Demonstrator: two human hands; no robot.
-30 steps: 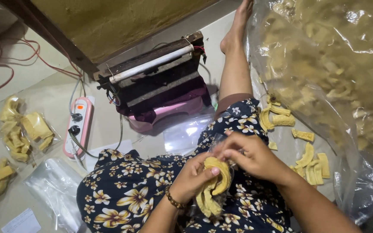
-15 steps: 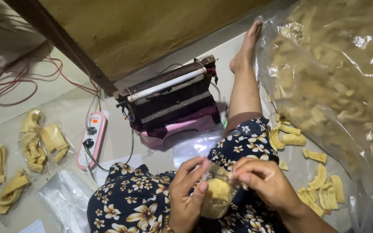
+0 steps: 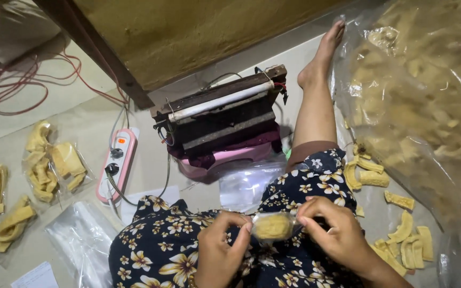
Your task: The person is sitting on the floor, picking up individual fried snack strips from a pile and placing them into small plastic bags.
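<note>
You sat on the floor [image 3: 150, 176] with your right leg stretched out, and both hands met over your lap on the floral cloth. Your left hand [image 3: 221, 250] was closed on the left end of a small clear bag of yellow chips [image 3: 272, 226], thumb and fingers pinching the plastic. Your right hand [image 3: 334, 229] was clamped on the bag's right end, fingertips curled over the top. The small bag hung between the 2 hands, just above your lap, held roughly level.

Just ahead of your knees stood a dark heat sealer [image 3: 222, 120] on a pink stool [image 3: 225, 160], with a white bar running along its top. To its left lay a pink and white power strip [image 3: 117, 164] with 2 plugs in it, and red cable [image 3: 22, 88] coiled farther off. At the far left lay 3 filled packets [image 3: 49, 160] of the same chips, near one another. Empty clear bags [image 3: 78, 240] lay beside your left knee.

On your right, loose chips [image 3: 401, 234] were scattered on the floor, and a large clear sack of chips [image 3: 417, 90] rose beside them.
</note>
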